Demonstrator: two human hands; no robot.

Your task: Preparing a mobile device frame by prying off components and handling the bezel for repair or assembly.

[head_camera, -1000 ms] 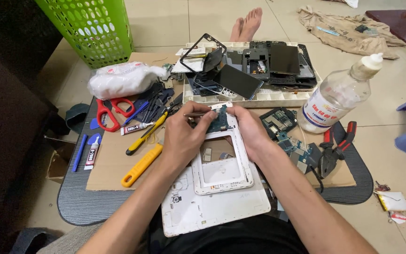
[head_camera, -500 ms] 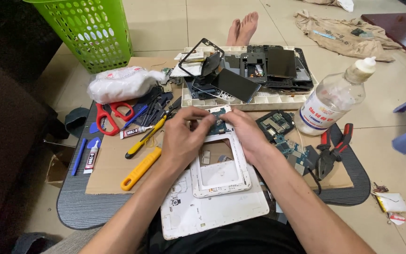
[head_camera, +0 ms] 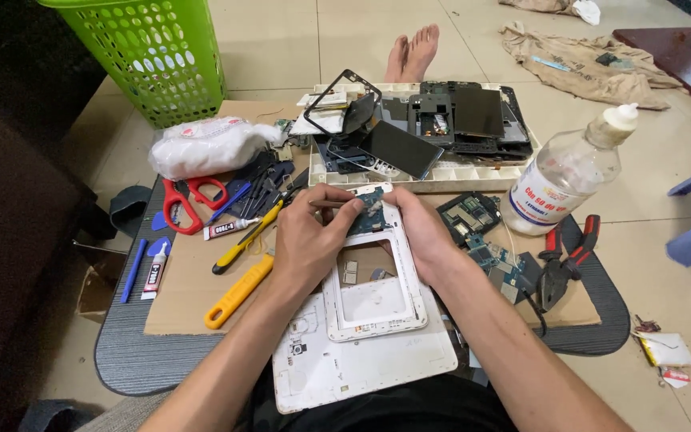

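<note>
Both hands meet at the top end of a white tablet frame (head_camera: 373,280) that lies on a white back cover (head_camera: 361,364) on the cardboard sheet (head_camera: 189,296). Her or his left hand (head_camera: 309,240) is curled narrow, fingers pinching a thin tool (head_camera: 329,203) against the small circuit board (head_camera: 371,214) seated in the frame's top. Opposite it, the right hand (head_camera: 424,232) grips the frame's upper right edge, thumb pressed beside the board.

Just left of the left wrist lie a yellow pry tool (head_camera: 237,292) and a yellow-handled screwdriver (head_camera: 243,238); further left are red scissors (head_camera: 185,202), a glue tube (head_camera: 153,272) and a blue stick (head_camera: 133,270). Right of the right forearm sit loose circuit boards (head_camera: 473,216), red-handled pliers (head_camera: 565,256) and a clear plastic bottle (head_camera: 565,180). Beyond the fingers, close to them, a white tray (head_camera: 441,176) holds dark screens and phone parts. A green basket (head_camera: 149,52) stands well apart at the far left, with bare feet (head_camera: 413,52) beyond the tray.
</note>
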